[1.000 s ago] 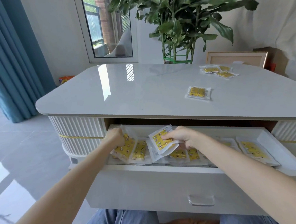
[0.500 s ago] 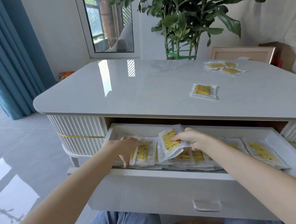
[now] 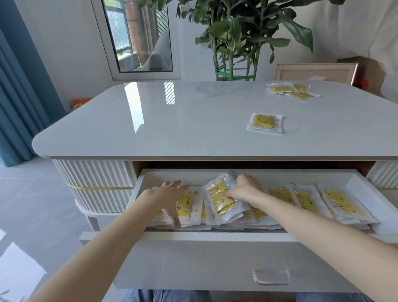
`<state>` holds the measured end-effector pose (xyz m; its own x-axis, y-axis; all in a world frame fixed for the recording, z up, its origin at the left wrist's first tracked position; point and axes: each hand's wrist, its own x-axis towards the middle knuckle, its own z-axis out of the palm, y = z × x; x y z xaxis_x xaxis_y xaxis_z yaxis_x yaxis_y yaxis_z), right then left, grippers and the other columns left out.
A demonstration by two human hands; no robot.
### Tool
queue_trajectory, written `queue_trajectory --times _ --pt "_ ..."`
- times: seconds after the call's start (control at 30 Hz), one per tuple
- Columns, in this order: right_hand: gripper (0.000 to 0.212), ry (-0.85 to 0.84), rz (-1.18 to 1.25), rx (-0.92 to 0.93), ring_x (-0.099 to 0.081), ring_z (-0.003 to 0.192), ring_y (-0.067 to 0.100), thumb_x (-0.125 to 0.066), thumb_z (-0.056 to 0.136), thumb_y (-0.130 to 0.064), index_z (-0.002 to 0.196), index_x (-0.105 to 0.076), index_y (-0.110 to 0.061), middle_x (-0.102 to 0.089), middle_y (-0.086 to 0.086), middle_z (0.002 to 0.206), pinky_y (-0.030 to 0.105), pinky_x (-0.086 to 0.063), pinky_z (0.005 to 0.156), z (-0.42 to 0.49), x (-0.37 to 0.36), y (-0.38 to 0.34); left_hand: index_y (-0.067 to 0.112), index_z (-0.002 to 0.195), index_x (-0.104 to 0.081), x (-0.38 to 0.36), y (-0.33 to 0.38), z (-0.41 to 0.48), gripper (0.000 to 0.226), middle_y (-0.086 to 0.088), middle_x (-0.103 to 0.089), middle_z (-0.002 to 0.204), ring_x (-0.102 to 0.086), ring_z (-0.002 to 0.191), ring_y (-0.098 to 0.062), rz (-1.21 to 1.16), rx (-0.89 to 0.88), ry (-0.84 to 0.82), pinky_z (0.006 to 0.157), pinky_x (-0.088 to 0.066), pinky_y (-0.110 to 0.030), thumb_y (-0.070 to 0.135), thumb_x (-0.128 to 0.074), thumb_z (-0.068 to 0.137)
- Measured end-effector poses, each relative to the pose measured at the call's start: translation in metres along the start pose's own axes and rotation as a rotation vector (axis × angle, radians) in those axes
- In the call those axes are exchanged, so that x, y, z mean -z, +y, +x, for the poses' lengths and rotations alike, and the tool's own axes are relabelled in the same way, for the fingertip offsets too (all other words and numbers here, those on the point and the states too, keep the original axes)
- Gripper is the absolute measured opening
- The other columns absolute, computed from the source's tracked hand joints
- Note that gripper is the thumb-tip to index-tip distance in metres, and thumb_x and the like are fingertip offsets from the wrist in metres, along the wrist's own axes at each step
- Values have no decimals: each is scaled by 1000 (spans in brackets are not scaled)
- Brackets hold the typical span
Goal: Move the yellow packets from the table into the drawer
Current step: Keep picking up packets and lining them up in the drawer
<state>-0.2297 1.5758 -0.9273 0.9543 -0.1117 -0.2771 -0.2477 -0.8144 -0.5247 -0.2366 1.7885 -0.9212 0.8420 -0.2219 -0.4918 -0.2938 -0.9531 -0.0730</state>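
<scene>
right hand [image 3: 245,191] pinching crinkly plastic packet [image 3: 219,204], left hand [image 3: 167,196] fingers splayed flat on packets [image 3: 188,204]

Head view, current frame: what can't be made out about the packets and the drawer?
- Stacked packets under the left hand: the hand and forearm cover them, so they cannot be counted.
- Far pile on the table: small and overlapping, exact number unclear.
- Drawer rear: hidden beneath the table's overhang.
- Print on the packet pinched by the right hand: too blurred to read.
</scene>
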Motion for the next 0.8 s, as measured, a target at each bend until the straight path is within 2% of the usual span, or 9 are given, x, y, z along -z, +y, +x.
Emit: queue_trajectory --times 0.07,0.2,0.33,0.47,0.57,0.67,0.73,0.8 --pt "24 -27 78 -31 -62 93 22 -68 84 -27 96 -57 -9 -61 4 97 27 -47 70 6 2 3 26 151 8 3 9 3 126 0 10 160 7 147 -28 -30 -21 -7 115 -18 -58 49 -80 65" --pt "32 -80 276 -95 -63 96 23 -66 88 -17 115 -54 -4 -64 10 113 26 -48 63 7 15 16 23 152 8 8 33 9 125 1 11 160 7 148 -26 -45 -66 -14 116 -17 -56 53 -78 66" --pt "29 -84 295 -123 -62 88 22 -66 89 -15 114 -55 -4 -66 13 112 25 -46 58 6 33 36 19 151 10 15 59 15 126 -1 13 160 8 147 -26 29 -102 -31 117 -15 -55 56 -76 67" --pt "30 -60 270 -155 -56 76 22 -67 88 -14 112 -54 -2 -66 18 111 26 -43 53 9 49 56 24 151 11 19 80 18 124 -2 9 160 3 148 -27 62 -143 -37 116 -18 -56 50 -77 68" --pt "28 -52 173 -171 -55 72 20 -66 88 -15 112 -55 -4 -67 15 109 24 -41 48 9 53 66 28 151 9 19 89 21 123 -2 1 160 -6 146 -28 112 -168 -25 112 -26 -57 50 -79 67" --pt "31 22 -63 -126 -56 70 18 -63 88 -15 116 -56 -5 -64 7 99 22 -40 46 4 57 70 32 150 11 17 91 24 125 -3 5 160 -7 146 -30 131 -169 -12 111 -27 -58 49 -80 66" --pt "44 119 -286 -41 -58 78 22 -59 88 -8 130 -46 -3 -60 7 98 25 -39 48 1 58 74 34 150 11 17 91 24 124 -4 5 160 -9 146 -32 140 -181 -2 111 -27 -58 46 -81 66" --pt "60 196 -419 76 -62 92 26 -59 87 -5 142 -33 -5 -61 10 109 29 -45 59 -1 56 76 37 149 10 18 88 24 124 -4 4 160 -10 145 -33 145 -193 7 111 -27 -58 44 -82 66"
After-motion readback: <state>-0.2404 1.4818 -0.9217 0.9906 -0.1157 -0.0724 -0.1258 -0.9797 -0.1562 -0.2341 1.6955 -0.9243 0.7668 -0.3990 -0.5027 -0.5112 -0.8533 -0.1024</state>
